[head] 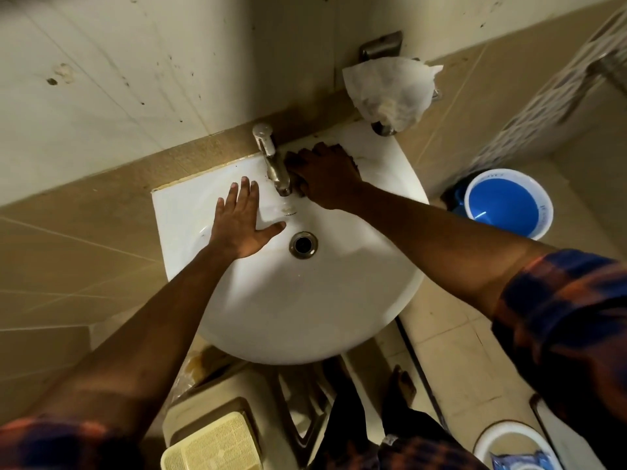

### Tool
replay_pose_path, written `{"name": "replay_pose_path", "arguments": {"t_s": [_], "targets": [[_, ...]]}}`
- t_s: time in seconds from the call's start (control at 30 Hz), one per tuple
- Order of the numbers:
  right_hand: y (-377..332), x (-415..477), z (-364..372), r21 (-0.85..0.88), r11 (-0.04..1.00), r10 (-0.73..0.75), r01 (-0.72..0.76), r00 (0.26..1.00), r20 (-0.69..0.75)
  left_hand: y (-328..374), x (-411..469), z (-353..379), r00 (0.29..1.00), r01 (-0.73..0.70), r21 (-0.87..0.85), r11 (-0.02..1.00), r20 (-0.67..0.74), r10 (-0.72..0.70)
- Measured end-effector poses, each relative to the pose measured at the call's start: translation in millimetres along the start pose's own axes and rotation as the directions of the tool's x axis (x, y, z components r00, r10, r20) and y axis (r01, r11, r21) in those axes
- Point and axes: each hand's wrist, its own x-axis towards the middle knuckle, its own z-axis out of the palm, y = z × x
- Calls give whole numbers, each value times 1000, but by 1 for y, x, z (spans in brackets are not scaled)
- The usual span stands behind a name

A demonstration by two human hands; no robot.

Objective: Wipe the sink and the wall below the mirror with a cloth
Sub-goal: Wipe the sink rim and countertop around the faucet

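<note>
Far left: tiled wall (101,79) above the brown ledge, speckled with dark spots and not yet dealt with, as we judge it. Near left, on the floor: pale mesh tray (210,442).

Left hand (241,222) lies flat on the sink (288,317), left of centre, fingers straight and spread, thumb out toward the drain (303,245). It holds nothing and reads as a brace.

Tap (271,161) stands at the far edge of the sink, spout over the bowl.

Right hand (325,174) sits just right of the tap, on the far deck, touching the tap body. Fingers are bent down over a dark wad that we take for the cloth (336,148). Only a ragged edge shows past the knuckles, and the rest is hidden under the hand.

Step in hand, as we read it: scrubbing the deck round the tap base. To do it well:
- Keep the cloth bunched under the fingertips and work it tight into the seam where tap meets sink. Brown marks show on the deck to the right.
- Press down with short strokes, then sweep the loosened dirt into the bowl, not toward the ledge.
- Keep the left hand planted for balance, and shift it when the bowl's left side comes up.

Far right: white paper (386,89) draped on a wall fitting. Right, on the floor: blue bucket (509,205), well apart from the sink.
</note>
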Motion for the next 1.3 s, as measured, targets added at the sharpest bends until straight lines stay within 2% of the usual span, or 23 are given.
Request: {"name": "replay_pose_path", "arguments": {"t_s": [0.07, 0.17, 0.2, 0.3, 0.37, 0.47, 0.53, 0.6, 0.73, 0.87, 0.93, 1.0, 1.03, 1.07, 1.13, 1.3], "targets": [[6, 0, -12, -19, 998, -52, 53, 997, 62, 1, -1, -1, 1000, 3, -1, 1000, 16, -3], [22, -2, -30, 51, 995, -96, 88, 976, 194, 2, 0, -4, 998, 19, 9, 1000, 62, -19], [28, -4, -34, 79, 994, -95, 81, 977, 190, 2, 1, -4, 997, 19, 15, 1000, 75, -20], [33, -2, -41, 215, 977, -2, 7, 1000, -25, -1, 2, -6, 996, -3, -16, 1000, 91, 4], [20, 10, -39, 266, 963, 66, -44, 995, -72, -4, 2, -7, 996, -22, -32, 999, 88, 25], [-6, 26, -20, 129, 986, 102, -109, 993, 60, -4, 4, -8, 995, -22, -40, 999, 93, 25], [-14, 30, -10, 43, 990, 134, -137, 988, 75, -4, 5, -7, 996, -20, -39, 999, 88, 23], [-12, 30, -12, 46, 991, 120, -125, 988, 97, -5, 4, -7, 996, -16, -40, 999, 82, 20], [-11, 0, -15, -4, 999, 47, -47, 997, 63, -6, 5, -10, 994, -27, -46, 999, 103, 31], [-12, -40, -16, 60, 996, -74, 70, 995, 67, -7, 7, -10, 992, -28, -20, 999, 123, 30], [-2, -49, -17, 39, 999, -1, 2, 1000, -19, -6, 8, -11, 992, -24, -12, 1000, 127, 25], [11, -55, -12, 103, 975, 214, -198, 961, -177, -5, 7, -10, 992, -25, 8, 1000, 121, 24], [19, -56, -9, 143, 944, 322, -298, 926, -196, -5, 7, -10, 993, -26, 15, 1000, 119, 24], [26, -56, -5, 150, 913, 401, -379, 903, -156, -5, 7, -10, 992, -25, 17, 1000, 120, 23], [33, -57, 7, 99, 881, 468, -463, 883, -42, -5, 6, -10, 992, -26, 21, 999, 121, 23], [18, -36, 21, 133, 800, 598, -584, 796, -100, -6, 9, -10, 991, -30, 0, 1000, 130, 30]]}}
